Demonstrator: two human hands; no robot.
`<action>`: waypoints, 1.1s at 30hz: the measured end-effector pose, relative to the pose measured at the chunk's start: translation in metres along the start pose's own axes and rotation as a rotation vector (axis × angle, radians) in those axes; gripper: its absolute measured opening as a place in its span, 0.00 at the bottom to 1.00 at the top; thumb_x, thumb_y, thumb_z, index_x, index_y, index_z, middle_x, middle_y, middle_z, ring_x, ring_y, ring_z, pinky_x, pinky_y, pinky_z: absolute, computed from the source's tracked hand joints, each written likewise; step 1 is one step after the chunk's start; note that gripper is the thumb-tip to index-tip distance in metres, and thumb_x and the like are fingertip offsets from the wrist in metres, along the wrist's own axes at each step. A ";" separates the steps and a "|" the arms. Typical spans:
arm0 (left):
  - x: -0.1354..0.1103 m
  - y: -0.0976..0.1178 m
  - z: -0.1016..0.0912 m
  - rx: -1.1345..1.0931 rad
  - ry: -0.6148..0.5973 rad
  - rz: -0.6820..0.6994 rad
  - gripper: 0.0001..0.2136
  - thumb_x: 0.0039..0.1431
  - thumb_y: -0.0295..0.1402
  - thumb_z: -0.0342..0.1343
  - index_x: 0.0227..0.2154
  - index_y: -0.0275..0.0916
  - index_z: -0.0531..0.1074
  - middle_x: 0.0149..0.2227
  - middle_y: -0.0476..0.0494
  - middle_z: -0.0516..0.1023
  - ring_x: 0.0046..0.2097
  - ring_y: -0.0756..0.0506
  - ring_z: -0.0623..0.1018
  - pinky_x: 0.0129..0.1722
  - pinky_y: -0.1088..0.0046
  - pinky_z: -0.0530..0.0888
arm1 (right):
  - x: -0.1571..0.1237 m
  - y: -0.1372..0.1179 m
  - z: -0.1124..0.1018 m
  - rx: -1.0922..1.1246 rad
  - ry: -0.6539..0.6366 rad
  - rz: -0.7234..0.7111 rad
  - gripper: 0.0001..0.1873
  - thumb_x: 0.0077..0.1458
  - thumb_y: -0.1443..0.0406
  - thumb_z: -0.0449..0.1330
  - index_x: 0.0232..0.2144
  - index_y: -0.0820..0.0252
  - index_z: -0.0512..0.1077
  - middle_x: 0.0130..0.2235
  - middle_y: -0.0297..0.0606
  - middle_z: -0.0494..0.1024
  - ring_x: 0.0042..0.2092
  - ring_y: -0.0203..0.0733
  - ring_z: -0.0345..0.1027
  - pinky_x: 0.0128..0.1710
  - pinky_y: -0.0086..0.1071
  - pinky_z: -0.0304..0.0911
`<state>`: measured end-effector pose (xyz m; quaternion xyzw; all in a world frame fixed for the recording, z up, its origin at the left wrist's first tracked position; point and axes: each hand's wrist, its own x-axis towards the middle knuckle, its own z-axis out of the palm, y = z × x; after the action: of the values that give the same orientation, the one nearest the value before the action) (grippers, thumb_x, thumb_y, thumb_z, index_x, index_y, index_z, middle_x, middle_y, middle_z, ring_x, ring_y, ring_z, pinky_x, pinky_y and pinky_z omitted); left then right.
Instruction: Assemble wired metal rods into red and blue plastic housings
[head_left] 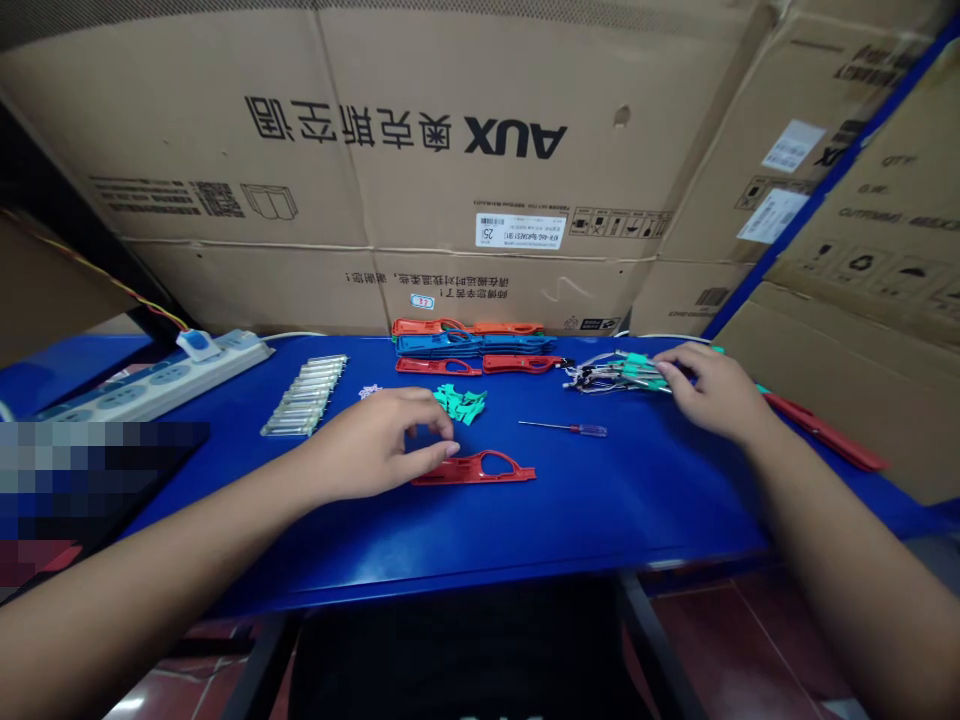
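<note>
Red plastic handle [480,468]: lies lengthwise left-to-right on blue table [600,500], its left end at the curled fingertips of our left hand [375,445]; grip unclear. Our right hand [712,392], farther off, rests unclenched on wire bundle [611,373].

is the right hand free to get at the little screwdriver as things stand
Probably yes: the screwdriver lies bare on the blue table, nothing over it, near the right hand, which rests on the wire bundle.

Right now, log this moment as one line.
left hand: resting on red plastic piece | right hand: touching wire bundle | screwdriver: lying between hands
</note>
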<state>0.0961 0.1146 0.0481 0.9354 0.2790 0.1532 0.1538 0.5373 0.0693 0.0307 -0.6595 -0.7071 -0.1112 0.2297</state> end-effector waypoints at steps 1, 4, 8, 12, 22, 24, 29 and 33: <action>0.000 -0.003 0.001 -0.008 0.004 -0.001 0.12 0.65 0.43 0.54 0.37 0.42 0.77 0.37 0.46 0.78 0.36 0.48 0.76 0.38 0.70 0.72 | 0.007 0.000 -0.003 -0.004 -0.046 0.000 0.17 0.61 0.57 0.49 0.35 0.56 0.76 0.41 0.46 0.81 0.44 0.54 0.74 0.46 0.46 0.68; 0.002 -0.009 0.003 -0.032 0.015 -0.011 0.12 0.64 0.42 0.54 0.36 0.41 0.78 0.35 0.46 0.78 0.34 0.48 0.75 0.37 0.71 0.71 | 0.026 0.001 -0.009 0.023 -0.123 0.015 0.18 0.60 0.55 0.49 0.31 0.55 0.76 0.38 0.45 0.82 0.41 0.53 0.74 0.42 0.45 0.69; 0.005 -0.010 0.002 -0.051 0.060 -0.011 0.11 0.64 0.41 0.54 0.34 0.41 0.77 0.33 0.47 0.78 0.34 0.49 0.75 0.36 0.72 0.71 | 0.035 -0.005 -0.018 0.099 -0.038 0.089 0.18 0.60 0.54 0.51 0.35 0.55 0.76 0.40 0.46 0.82 0.42 0.53 0.75 0.42 0.44 0.68; 0.006 -0.013 0.003 -0.077 0.137 -0.036 0.11 0.64 0.42 0.55 0.38 0.41 0.77 0.37 0.47 0.80 0.34 0.49 0.76 0.35 0.72 0.71 | 0.040 -0.031 -0.024 0.200 -0.138 0.027 0.18 0.61 0.52 0.52 0.37 0.55 0.76 0.41 0.43 0.82 0.42 0.51 0.75 0.42 0.42 0.68; 0.009 -0.025 0.008 -0.665 -0.086 -0.161 0.16 0.61 0.34 0.54 0.51 0.40 0.72 0.45 0.41 0.81 0.41 0.47 0.80 0.38 0.69 0.75 | 0.039 -0.128 -0.003 0.525 -0.341 -0.440 0.15 0.66 0.54 0.54 0.37 0.56 0.76 0.39 0.40 0.79 0.39 0.42 0.73 0.39 0.33 0.66; 0.009 -0.024 0.007 -0.851 -0.261 -0.170 0.14 0.61 0.30 0.51 0.47 0.39 0.75 0.44 0.40 0.82 0.37 0.48 0.80 0.34 0.71 0.75 | 0.030 -0.133 0.001 0.541 -0.341 -0.486 0.13 0.66 0.57 0.54 0.39 0.55 0.76 0.39 0.39 0.80 0.40 0.42 0.73 0.40 0.33 0.66; 0.007 -0.023 0.009 -0.836 -0.361 -0.237 0.15 0.68 0.38 0.47 0.42 0.38 0.78 0.35 0.42 0.83 0.27 0.50 0.78 0.27 0.73 0.72 | 0.018 -0.129 0.002 0.613 -0.469 -0.590 0.08 0.64 0.61 0.58 0.41 0.55 0.76 0.40 0.38 0.79 0.41 0.39 0.73 0.44 0.31 0.65; 0.007 -0.022 0.013 -0.357 -0.197 -0.057 0.13 0.66 0.40 0.53 0.39 0.39 0.79 0.34 0.45 0.82 0.33 0.49 0.78 0.35 0.72 0.74 | 0.017 -0.126 -0.002 0.644 -0.755 -0.654 0.08 0.63 0.62 0.60 0.43 0.56 0.77 0.41 0.38 0.78 0.41 0.36 0.72 0.43 0.30 0.66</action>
<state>0.0959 0.1329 0.0297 0.8956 0.2573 0.1035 0.3479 0.4137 0.0700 0.0587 -0.2984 -0.9045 0.2860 0.1048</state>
